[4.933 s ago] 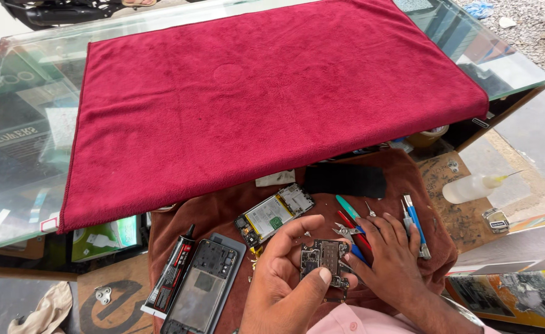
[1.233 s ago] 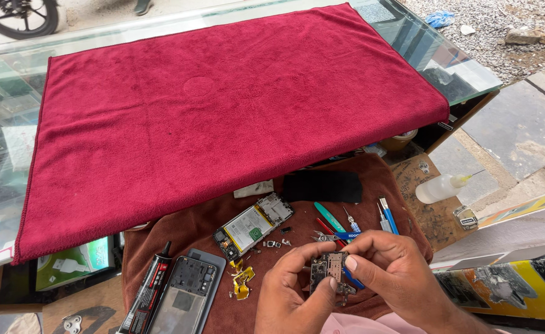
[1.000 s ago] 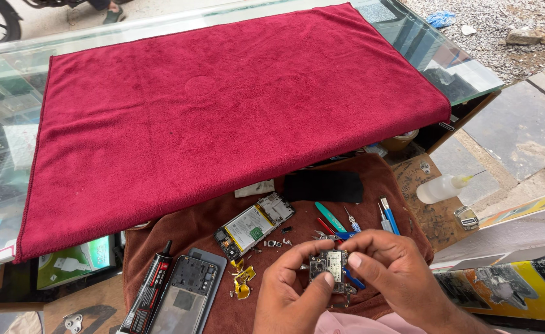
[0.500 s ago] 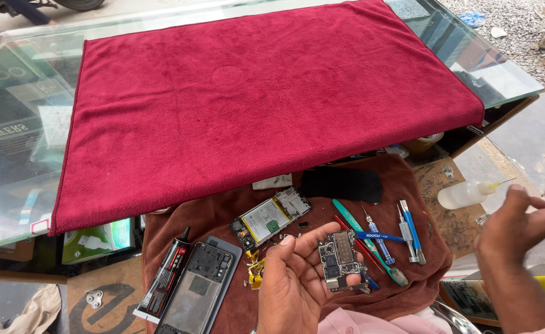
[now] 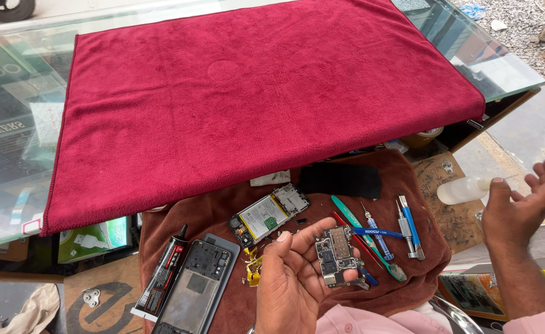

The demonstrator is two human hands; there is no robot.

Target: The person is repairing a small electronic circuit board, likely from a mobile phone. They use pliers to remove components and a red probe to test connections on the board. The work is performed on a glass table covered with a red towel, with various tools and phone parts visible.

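Note:
My left hand [image 5: 288, 278] lies palm up over a brown cloth [image 5: 402, 278] and holds a small phone circuit board [image 5: 336, 255] across its fingers. Out at the right edge, my right hand [image 5: 520, 207] is lifted off the cloth with its fingers spread and nothing in it. A white squeeze bottle [image 5: 461, 189] is the nearest thing to it. On the cloth lie a dark phone frame [image 5: 195, 287], a phone part with a battery [image 5: 266, 216], a black glue tube [image 5: 161, 278], teal tweezers [image 5: 359, 232] and blue-handled screwdrivers [image 5: 408, 226].
A large red towel [image 5: 254, 93] covers most of a glass counter [image 5: 12, 93] beyond the cloth. A flat black piece [image 5: 340, 180] sits at the cloth's far edge. Small yellow bits [image 5: 252, 269] lie by the phone frame. A wooden board [image 5: 445, 192] is under the bottle.
My right hand has let go of the circuit board and swung out to the right near the bottle. My left hand still holds the board, now alone.

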